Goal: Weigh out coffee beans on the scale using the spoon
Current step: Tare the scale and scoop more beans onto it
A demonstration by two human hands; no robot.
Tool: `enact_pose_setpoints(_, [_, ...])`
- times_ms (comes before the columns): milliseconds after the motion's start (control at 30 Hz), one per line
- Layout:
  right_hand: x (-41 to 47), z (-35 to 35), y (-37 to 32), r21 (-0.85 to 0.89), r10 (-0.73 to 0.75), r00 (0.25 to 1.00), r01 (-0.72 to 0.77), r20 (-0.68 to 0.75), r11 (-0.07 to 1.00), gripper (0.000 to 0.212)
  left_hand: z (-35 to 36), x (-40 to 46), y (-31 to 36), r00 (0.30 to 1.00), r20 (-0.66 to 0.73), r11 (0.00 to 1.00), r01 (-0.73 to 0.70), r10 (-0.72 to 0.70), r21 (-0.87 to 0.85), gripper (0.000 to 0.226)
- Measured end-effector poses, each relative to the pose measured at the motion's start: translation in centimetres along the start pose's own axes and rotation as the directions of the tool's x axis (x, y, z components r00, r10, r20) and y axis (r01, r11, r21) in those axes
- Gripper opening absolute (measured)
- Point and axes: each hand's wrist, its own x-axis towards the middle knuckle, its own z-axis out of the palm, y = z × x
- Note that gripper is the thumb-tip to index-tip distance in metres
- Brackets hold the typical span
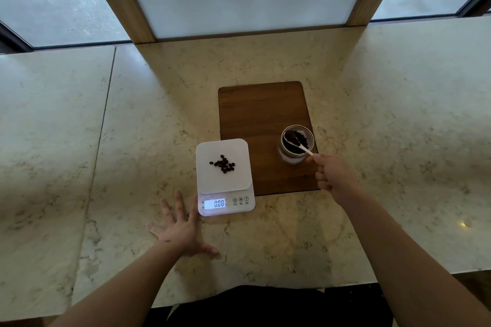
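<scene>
Right hand (332, 174): closed on the handle end of the white spoon (297, 144), fingers pinched, arm extended forward. Spoon bowl: inside the mouth of the glass jar (296, 145), loaded with dark coffee beans, handle slanting back and down toward the right hand. Jar: upright, just ahead of and slightly left of the right hand, standing on the near right part of the wooden board (263, 125); more beans visible inside. Left hand (180, 228): spread wide, palm down, flat on the marble countertop (132, 141), holding nothing, fingertips just beside the near left corner of the scale (224, 176); contact with the scale cannot be determined. Scale: white, between the two hands, ahead of and right of the left hand, left of the right hand, its far right edge touching or overlapping the board's near left corner. Weighed beans (223, 164): small loose cluster at the centre of the scale platform. Lit display (215, 203): at the near edge of the scale, closest to the left hand, digits appearing as 008, decimal point not legible. Three round buttons to the right of the display.
</scene>
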Motion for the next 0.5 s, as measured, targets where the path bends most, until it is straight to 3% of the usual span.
enact_pose_setpoints(500, [-1.6,2.2,-1.9,-0.015,-0.017,0.998,0.018,0.059,1.0,0.026,0.5,1.0,-0.5,1.0,-0.001,1.0,-0.006,0.006,-0.014,0.165])
